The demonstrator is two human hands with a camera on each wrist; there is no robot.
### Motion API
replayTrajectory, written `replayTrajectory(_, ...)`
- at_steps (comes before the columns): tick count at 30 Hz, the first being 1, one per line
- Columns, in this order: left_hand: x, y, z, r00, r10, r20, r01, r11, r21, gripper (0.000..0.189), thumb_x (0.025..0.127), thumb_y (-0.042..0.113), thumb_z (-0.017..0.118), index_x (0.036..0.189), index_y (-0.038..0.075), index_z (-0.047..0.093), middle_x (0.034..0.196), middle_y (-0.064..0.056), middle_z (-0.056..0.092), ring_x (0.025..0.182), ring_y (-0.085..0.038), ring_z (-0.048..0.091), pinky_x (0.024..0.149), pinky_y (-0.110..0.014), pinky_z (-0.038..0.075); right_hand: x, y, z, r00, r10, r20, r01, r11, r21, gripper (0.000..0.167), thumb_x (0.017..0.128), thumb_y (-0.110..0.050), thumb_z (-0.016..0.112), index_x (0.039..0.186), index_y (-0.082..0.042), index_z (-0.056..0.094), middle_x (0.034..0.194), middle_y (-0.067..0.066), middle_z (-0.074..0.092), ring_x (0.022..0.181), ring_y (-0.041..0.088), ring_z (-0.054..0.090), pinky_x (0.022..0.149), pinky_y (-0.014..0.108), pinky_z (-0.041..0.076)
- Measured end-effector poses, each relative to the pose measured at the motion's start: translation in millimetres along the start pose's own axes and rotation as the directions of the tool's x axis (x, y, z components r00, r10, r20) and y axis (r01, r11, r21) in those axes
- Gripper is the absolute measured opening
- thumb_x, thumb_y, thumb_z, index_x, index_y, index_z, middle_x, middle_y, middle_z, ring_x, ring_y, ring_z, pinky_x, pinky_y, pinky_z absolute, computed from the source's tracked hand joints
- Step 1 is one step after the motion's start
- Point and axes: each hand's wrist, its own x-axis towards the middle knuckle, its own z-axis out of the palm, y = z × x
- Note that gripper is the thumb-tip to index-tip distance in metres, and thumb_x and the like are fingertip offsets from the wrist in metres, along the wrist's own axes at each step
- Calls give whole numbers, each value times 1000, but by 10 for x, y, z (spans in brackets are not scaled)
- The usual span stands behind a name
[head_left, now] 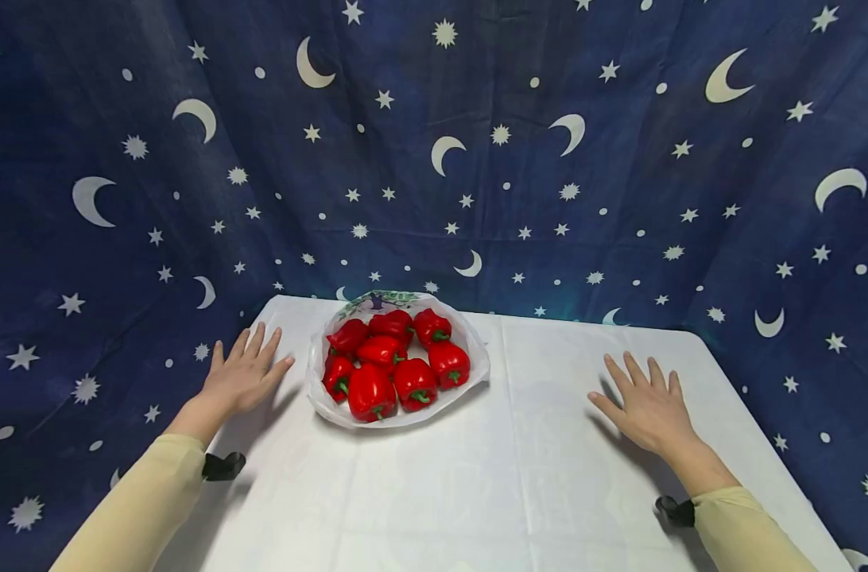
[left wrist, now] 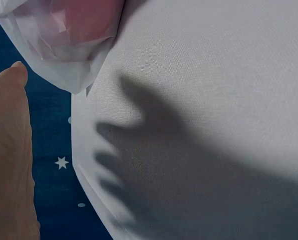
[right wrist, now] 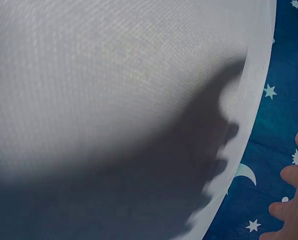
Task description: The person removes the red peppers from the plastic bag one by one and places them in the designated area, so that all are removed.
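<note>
Several red bell peppers [head_left: 381, 349] with green stems lie in a white plastic bag [head_left: 398, 423] whose mouth is spread wide, left of the table's middle. My left hand [head_left: 244, 376] hovers palm down to the left of the bag, fingers spread and holding nothing. In the left wrist view part of that hand [left wrist: 9, 155] shows at the left edge, below the bag's side [left wrist: 64, 70]. My right hand [head_left: 649, 409] is over the table's right part, also spread and holding nothing. Its fingertips [right wrist: 288, 177] appear at the right edge of the right wrist view.
A white cloth covers the table [head_left: 434, 500]. Behind it and at both sides hangs a dark blue curtain [head_left: 405, 159] with moons and stars. Green and purple print shows on the bag's far rim. Each wrist wears a dark strap-like device, and both hands cast shadows on the cloth.
</note>
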Motion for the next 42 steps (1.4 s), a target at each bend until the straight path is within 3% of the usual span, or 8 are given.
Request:
replayTrajectory(14, 42, 16, -44, 1000, -7, 1, 7, 1000, 3, 85, 104, 66, 21, 165, 7, 12, 168, -26, 0, 151, -50, -3, 111, -72, -11, 19, -7, -47, 1000, -9, -20, 8, 1000, -23, 89, 98, -71, 42, 162, -9, 28, 161, 32, 25, 142, 63, 15, 109, 77, 0)
replayTrajectory(29, 102, 16, -99, 1000, 10, 11, -10, 1000, -2, 86, 104, 68, 18, 165, 8, 10, 168, -25, -2, 151, -50, -5, 110, -73, -12, 32, -37, -102, 1000, 1, -6, -1, 1000, 0, 91, 98, -71, 42, 163, -9, 26, 162, 32, 22, 144, 62, 10, 109, 76, -5)
replayTrajectory(42, 6, 21, -148, 998, 55, -32, -58, 992, -109, 81, 106, 63, 21, 165, 10, 8, 169, -20, -6, 152, -48, -3, 112, -73, -5, 55, -156, -91, 1000, -16, -24, 17, 998, 52, 89, 99, -69, 43, 163, -10, 25, 162, 30, 24, 147, 58, 11, 111, 74, -2)
